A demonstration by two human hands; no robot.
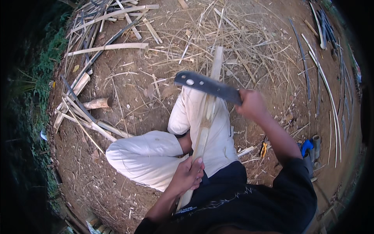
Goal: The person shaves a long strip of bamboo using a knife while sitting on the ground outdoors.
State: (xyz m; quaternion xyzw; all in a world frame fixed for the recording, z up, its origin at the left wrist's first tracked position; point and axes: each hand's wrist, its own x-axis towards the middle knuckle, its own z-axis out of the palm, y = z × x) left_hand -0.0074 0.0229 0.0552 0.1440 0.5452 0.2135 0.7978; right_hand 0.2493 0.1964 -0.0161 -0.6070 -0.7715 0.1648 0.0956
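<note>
A long split bamboo strip (202, 134) lies lengthwise along my right thigh, its far end pointing away over the ground and its near end against my shirt. Wrapped round its near part is my left hand (187, 176). My right hand (252, 105) is closed on the handle end of a machete (210, 86), the handle itself hidden by the fingers. The dark, wide blade has several round holes toward its tip and points left. It crosses over the strip near my knee; whether it touches the strip I cannot tell.
Thin bamboo shavings (241, 43) cover the ground ahead. Split bamboo pieces (113, 17) are heaped at the far left, with a short bamboo piece (97, 103) below them. Orange-handled pliers (264, 149) and a blue object (307, 147) lie to my right, beyond which long strips (325, 85) stretch out.
</note>
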